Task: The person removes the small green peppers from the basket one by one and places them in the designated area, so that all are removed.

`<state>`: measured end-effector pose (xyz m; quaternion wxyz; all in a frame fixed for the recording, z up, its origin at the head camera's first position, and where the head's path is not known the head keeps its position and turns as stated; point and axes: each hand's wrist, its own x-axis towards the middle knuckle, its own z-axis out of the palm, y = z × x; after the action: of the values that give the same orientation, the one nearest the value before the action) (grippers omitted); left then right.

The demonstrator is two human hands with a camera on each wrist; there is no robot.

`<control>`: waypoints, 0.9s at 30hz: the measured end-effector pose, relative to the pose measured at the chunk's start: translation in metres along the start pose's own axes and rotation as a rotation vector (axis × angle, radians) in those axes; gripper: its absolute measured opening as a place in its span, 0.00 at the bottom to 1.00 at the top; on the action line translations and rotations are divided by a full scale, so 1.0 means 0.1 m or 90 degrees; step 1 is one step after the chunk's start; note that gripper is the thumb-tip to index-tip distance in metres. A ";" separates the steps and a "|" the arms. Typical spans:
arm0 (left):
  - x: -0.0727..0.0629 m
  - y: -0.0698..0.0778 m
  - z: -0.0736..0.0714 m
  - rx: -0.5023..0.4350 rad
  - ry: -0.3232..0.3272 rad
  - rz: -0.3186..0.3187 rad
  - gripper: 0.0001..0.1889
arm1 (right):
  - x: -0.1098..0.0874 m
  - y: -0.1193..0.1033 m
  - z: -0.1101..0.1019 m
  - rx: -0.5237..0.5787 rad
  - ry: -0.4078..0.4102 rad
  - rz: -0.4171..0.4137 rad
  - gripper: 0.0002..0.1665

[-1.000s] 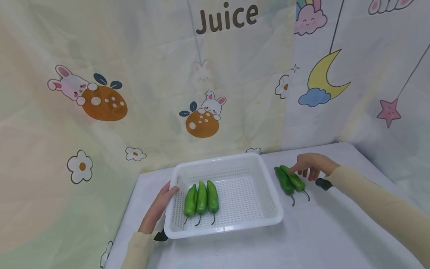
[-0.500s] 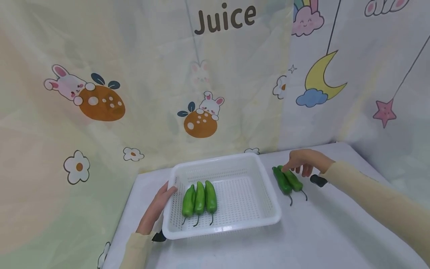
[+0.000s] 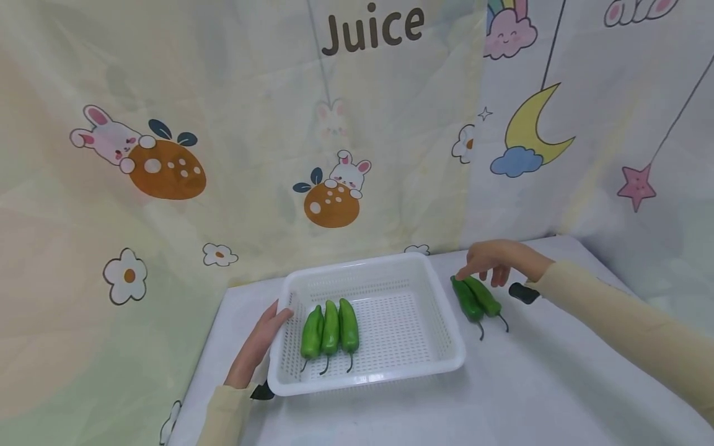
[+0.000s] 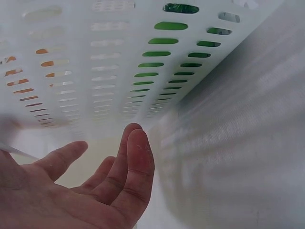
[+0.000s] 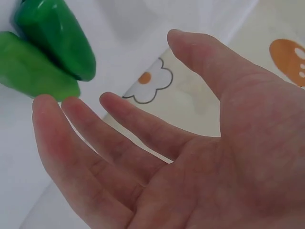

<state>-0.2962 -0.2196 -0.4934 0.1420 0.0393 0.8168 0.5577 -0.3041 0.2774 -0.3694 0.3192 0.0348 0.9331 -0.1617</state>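
Observation:
Three green peppers (image 3: 330,329) lie side by side in the left part of a white perforated basket (image 3: 390,375), stems toward the front. My left hand (image 3: 261,339) is at the basket's left side, thumb near the rim. In the left wrist view its relaxed fingers (image 4: 140,164) lie below the slotted wall, not visibly curled round it. Right of the basket, two more peppers (image 3: 467,301) lie together on the table. My right hand (image 3: 496,257) hovers at their far tips, holding nothing. The right wrist view shows its fingers (image 5: 50,129) spread loosely, close to the peppers (image 5: 57,43).
A white cloth covers the table (image 3: 424,409). Behind it hangs a printed fabric backdrop (image 3: 251,155) with bunnies, flowers and a moon. A dark wrist strap piece (image 3: 524,293) shows under the right sleeve.
My right hand has shifted left and slightly away, from the right pepper of the pair toward the tip of the left one. The left hand, basket and peppers stay in place.

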 end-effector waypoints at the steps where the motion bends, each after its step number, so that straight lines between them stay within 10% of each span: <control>1: 0.00 0.00 0.00 0.000 0.001 -0.001 0.29 | -0.01 -0.02 0.00 0.000 0.000 -0.003 0.42; 27: -0.02 0.01 0.01 -0.010 -0.002 0.004 0.29 | -0.26 -0.66 -0.08 -0.012 0.021 -0.114 0.37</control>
<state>-0.2945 -0.2185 -0.4927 0.1416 0.0414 0.8122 0.5645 -0.2991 0.2185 -0.3290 0.2882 -0.0494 0.9392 -0.1800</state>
